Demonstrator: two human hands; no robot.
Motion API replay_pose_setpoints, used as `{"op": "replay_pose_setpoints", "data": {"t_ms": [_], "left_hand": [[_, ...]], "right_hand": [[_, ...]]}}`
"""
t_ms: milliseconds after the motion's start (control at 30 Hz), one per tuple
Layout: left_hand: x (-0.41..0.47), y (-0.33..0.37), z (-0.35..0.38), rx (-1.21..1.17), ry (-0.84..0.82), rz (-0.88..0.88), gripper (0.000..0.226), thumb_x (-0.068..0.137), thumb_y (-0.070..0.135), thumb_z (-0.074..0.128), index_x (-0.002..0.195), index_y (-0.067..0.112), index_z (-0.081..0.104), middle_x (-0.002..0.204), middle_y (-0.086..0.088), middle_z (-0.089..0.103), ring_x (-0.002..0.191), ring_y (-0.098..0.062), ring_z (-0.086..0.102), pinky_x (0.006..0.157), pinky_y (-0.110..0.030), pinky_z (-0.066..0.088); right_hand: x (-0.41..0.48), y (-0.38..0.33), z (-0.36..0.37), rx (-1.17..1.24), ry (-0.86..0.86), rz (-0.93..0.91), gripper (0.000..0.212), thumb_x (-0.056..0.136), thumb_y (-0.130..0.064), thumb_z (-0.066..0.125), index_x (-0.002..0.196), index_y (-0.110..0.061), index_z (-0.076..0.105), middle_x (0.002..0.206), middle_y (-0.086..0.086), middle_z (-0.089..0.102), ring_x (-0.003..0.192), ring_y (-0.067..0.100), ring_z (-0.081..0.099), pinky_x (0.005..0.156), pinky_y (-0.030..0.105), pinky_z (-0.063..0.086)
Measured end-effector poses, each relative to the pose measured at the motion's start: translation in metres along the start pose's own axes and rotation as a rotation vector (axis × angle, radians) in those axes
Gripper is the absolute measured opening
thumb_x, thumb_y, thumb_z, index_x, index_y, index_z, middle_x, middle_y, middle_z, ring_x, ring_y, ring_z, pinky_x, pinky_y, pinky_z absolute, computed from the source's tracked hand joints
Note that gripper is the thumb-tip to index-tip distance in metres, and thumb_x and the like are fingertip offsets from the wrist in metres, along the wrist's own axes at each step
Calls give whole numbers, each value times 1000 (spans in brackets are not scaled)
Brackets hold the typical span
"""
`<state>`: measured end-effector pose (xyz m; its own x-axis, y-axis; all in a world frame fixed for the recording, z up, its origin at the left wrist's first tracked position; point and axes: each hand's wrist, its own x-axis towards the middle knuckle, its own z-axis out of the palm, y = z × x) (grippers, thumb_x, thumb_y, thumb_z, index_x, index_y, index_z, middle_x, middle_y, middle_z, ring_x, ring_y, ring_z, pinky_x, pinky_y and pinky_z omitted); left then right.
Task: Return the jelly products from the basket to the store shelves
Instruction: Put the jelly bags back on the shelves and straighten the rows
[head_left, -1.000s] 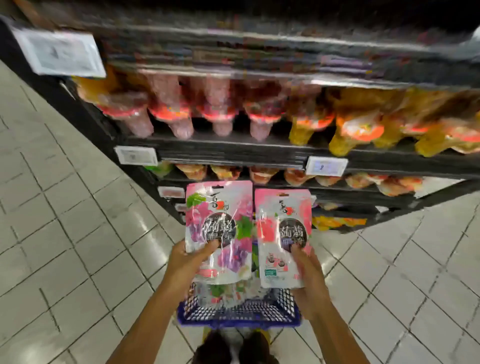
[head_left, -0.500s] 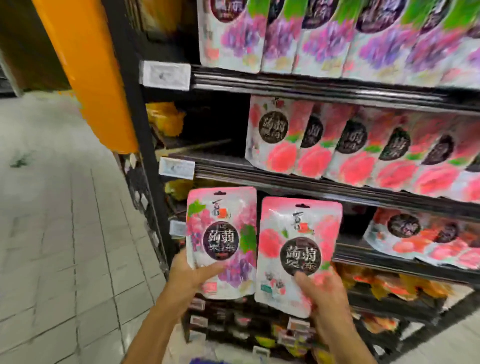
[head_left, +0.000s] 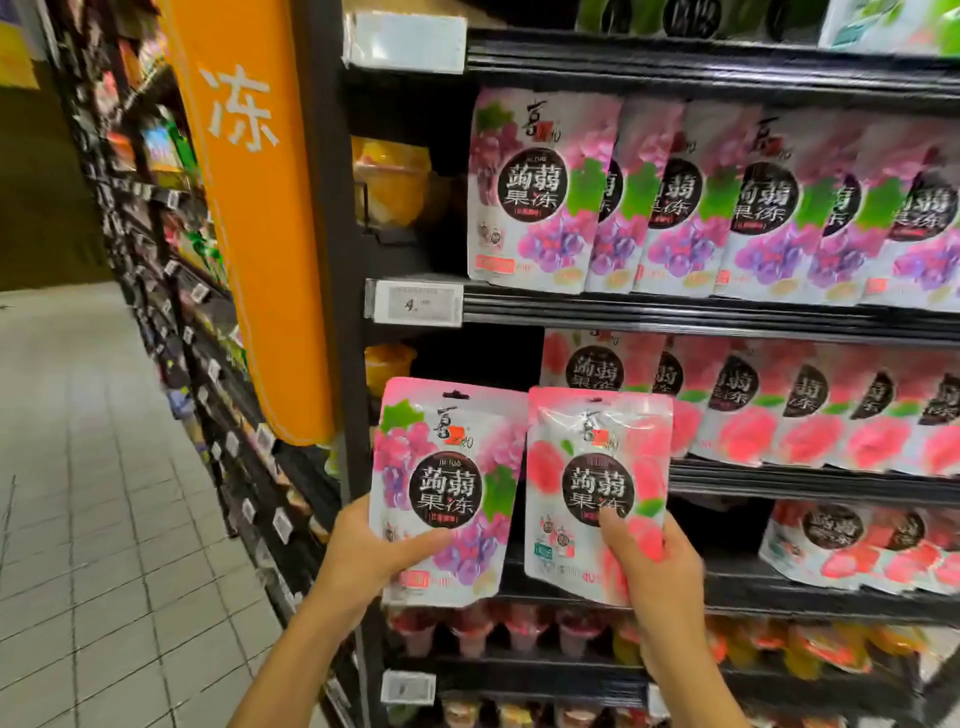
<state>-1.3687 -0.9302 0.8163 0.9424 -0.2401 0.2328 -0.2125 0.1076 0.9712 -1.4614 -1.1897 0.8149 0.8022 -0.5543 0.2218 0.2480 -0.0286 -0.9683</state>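
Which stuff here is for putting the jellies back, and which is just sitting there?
For the job: grape pouch in the left hand; peach pouch in the right hand; the matching grape row and peach row.
Just there: orange banner, price tag, floor tiles.

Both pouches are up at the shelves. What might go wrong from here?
Mix-up: the grape pouch in the left hand is level with the peach row; the grape row is one shelf higher, and packs look alike. With both hands full, the peach pouch in the right hand may slip.
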Motion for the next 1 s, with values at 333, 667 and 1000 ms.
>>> {"op": "replay_pose_setpoints", "data": {"t_ms": [333, 667, 1000], "left_hand": [[18, 4, -6, -45, -47, 9, 58, 55, 15, 89, 109, 12, 68, 94, -7, 77, 85, -24, 75, 63, -28, 59], [30, 10, -12, -89, -43, 47, 60, 54, 22, 94, 107, 16, 68, 94, -8, 77, 85, -25, 75, 60, -29, 58], [34, 11, -19, -100, -34, 93, 65, 39, 51, 95, 99, 35, 73, 97, -6, 77, 87, -24, 75, 65, -29, 59]], "right_hand": [[36, -24, 39, 38, 76, -40, 24, 72, -41, 81, 89, -27, 71, 85, -5, 75, 77, 9, 71, 62, 18, 53], [75, -34, 84, 64, 67, -72, 31, 75, -40, 81, 98, -22, 71, 97, 2, 74, 98, 17, 67, 86, 35, 54], [98, -27, 106, -84, 76, -171, 91, 72, -47, 80, 145, -10, 40, 149, 4, 45, 133, 7, 35, 112, 30, 30]]}}
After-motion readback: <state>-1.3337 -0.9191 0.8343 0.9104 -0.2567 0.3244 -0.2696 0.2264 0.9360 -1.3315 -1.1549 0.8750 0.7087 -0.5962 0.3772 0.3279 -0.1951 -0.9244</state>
